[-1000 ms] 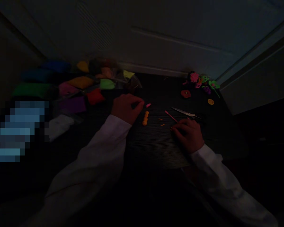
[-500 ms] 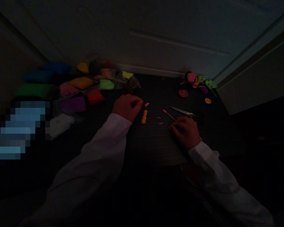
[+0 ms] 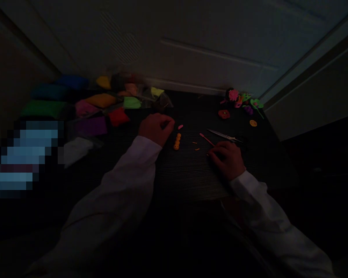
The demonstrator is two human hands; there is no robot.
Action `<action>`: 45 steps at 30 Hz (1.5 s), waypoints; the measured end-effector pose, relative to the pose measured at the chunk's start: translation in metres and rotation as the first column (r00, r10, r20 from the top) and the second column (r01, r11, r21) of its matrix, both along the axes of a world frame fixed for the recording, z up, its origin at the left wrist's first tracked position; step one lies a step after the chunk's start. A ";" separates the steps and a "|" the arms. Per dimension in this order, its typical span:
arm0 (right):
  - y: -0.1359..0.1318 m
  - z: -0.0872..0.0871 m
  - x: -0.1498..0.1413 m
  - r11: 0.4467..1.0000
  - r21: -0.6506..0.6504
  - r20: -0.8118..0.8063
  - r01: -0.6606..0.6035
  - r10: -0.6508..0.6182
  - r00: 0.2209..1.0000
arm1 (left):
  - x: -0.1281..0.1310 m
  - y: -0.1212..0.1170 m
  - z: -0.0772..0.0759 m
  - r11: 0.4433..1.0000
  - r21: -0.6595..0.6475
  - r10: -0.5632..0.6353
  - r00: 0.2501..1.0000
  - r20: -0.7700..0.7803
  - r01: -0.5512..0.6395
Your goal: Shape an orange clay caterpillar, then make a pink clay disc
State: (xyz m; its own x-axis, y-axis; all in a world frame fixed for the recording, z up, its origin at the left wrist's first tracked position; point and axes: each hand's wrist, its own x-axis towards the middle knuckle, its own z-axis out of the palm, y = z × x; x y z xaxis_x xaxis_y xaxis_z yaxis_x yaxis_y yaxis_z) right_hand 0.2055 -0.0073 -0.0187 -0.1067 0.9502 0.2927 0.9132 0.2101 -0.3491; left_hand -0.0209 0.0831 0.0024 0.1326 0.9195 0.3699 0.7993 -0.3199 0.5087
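My left hand (image 3: 156, 129) rests on the dark table with thumb and fingers pinched together; what they hold, if anything, is hidden. Just right of its fingertips lies a small pink piece of clay (image 3: 180, 126). Below that is an orange clay caterpillar (image 3: 177, 142) made of joined balls, with a face on its near end. Thumb and fingers of my right hand (image 3: 227, 159) are closed near the table, with a tiny light bit at the tips. Beside it a pink modelling tool (image 3: 206, 139) lies partly under the fingers. Two thin orange clay strips (image 3: 197, 149) lie between the hands.
Scissors (image 3: 224, 136) lie beyond my right hand. Small clay flowers (image 3: 233, 95), a red clay piece (image 3: 224, 114) and a yellow disc (image 3: 253, 123) sit at the back right. Several bags of coloured clay (image 3: 91, 126) cover the left side. A blurred-out bright screen (image 3: 31, 154) is at far left.
The view has shifted very slightly. Both hands and the clay pieces stay in practically the same places.
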 end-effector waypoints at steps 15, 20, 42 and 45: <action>-0.037 0.003 -0.012 0.991 -0.027 0.022 -0.133 0.133 0.991 | -0.002 0.003 -0.004 0.999 -0.005 -0.045 0.999 -0.005 0.045; -0.040 0.004 -0.009 0.985 -0.025 0.023 -0.172 0.172 0.985 | -0.002 0.003 -0.005 0.999 0.018 -0.039 0.999 -0.011 0.039; -0.050 0.010 0.006 0.928 -0.112 0.319 -0.357 0.373 0.871 | -0.001 0.002 -0.005 0.999 0.002 -0.040 0.998 -0.041 0.040; -0.050 0.009 0.007 0.943 -0.124 0.318 -0.310 0.333 0.888 | -0.002 0.002 -0.004 0.999 -0.003 -0.041 0.998 -0.045 0.041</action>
State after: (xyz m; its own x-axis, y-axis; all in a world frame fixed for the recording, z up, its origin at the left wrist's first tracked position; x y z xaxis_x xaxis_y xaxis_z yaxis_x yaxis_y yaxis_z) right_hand 0.2122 -0.0573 -0.0095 -0.4887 0.8637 0.1235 0.8646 0.4984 -0.0642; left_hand -0.0224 0.0852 -0.0020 0.1865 0.9138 0.3607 0.8077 -0.3516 0.4733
